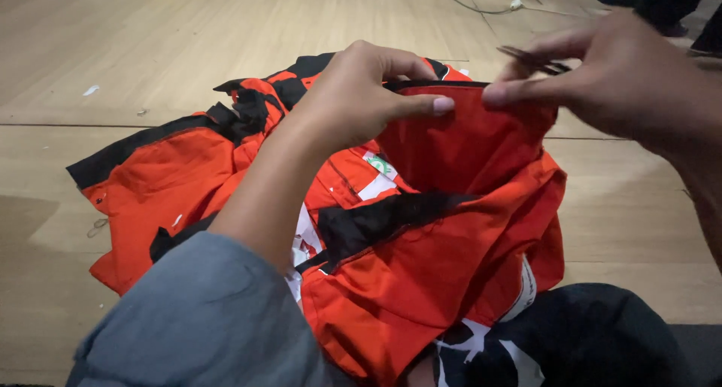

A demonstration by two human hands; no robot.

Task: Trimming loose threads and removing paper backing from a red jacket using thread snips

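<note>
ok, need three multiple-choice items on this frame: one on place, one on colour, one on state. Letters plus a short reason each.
1. Where does the jacket lie?
A. on a wooden floor
B. on a hanger
C. in a box

2. What are the jacket's main colours?
A. blue and white
B. orange with black trim
C. green and yellow

3. How does the left hand stand to the fabric?
A. open, hovering clear
B. flat on the floor
C. pinching the black-edged fabric rim

Answers:
1 A, bare wood planks show all around the garment.
2 B, orange panels with black bands fill the heap.
3 C, thumb and fingers close on the raised edge, while the right hand grips the same edge and has a thin dark tool across its fingers.
</note>
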